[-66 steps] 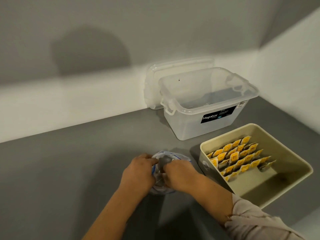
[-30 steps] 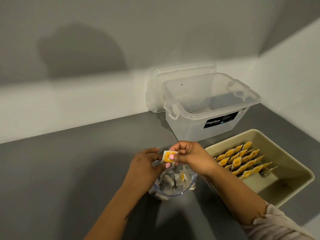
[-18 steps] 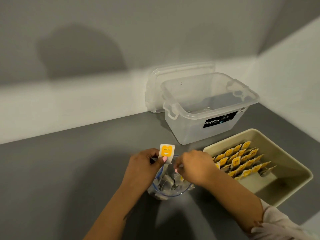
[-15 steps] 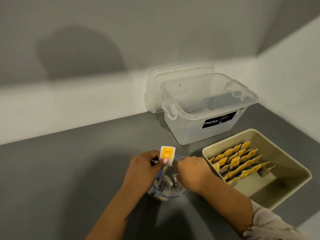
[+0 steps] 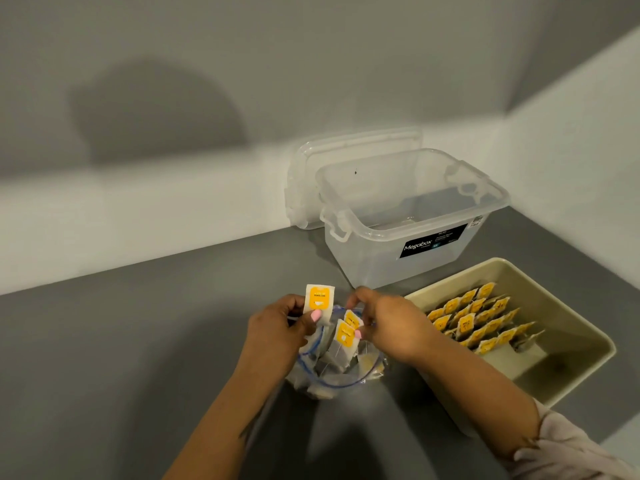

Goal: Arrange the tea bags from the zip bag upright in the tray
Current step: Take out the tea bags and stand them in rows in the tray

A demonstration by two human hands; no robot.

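I am picking tea bags out of the zip bag [image 5: 332, 372] on the desk [image 5: 138, 341]. My left hand [image 5: 280, 327] pinches one tea bag [image 5: 318, 303] up high. My right hand [image 5: 388, 323] pinches another [image 5: 344, 341] by its tag, just over the zip bag. Next I think they go upright in the tray [image 5: 571, 362], beside the rows [image 5: 478, 320]. I cannot count what is left; the plastic hides them.
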